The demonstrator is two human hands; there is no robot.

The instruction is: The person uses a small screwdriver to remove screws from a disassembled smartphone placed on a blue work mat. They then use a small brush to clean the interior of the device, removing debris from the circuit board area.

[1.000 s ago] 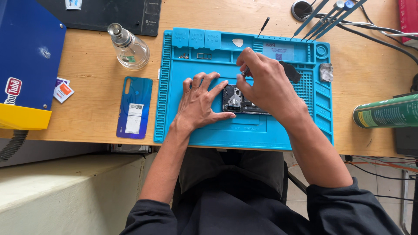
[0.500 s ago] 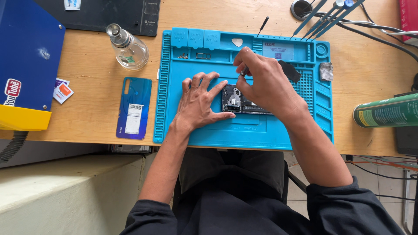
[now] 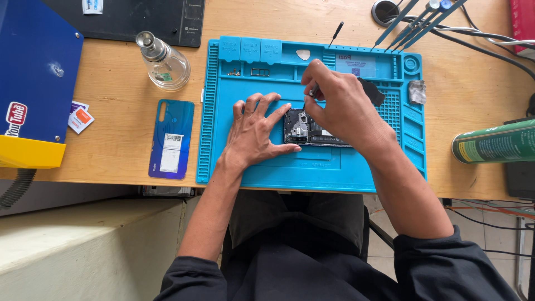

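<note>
An opened phone (image 3: 304, 128) with its back removed lies on a blue repair mat (image 3: 329, 164). My left hand (image 3: 253, 134) rests flat on the mat with fingers spread, pressing against the phone's left end. My right hand (image 3: 340, 108) hovers over the phone, its fingers pinched on a thin screwdriver (image 3: 312, 95) whose tip points down at the phone's upper part. The hand hides most of the phone's right side.
A blue phone back cover (image 3: 171, 139) lies left of the mat. A glass bottle (image 3: 163, 64) stands behind it. A blue and yellow box (image 3: 33, 83) is far left, a green can (image 3: 493, 142) at right, and tools and cables (image 3: 423, 14) at the back right.
My right hand has shifted slightly over the phone with the screwdriver. My left hand has stayed in place.
</note>
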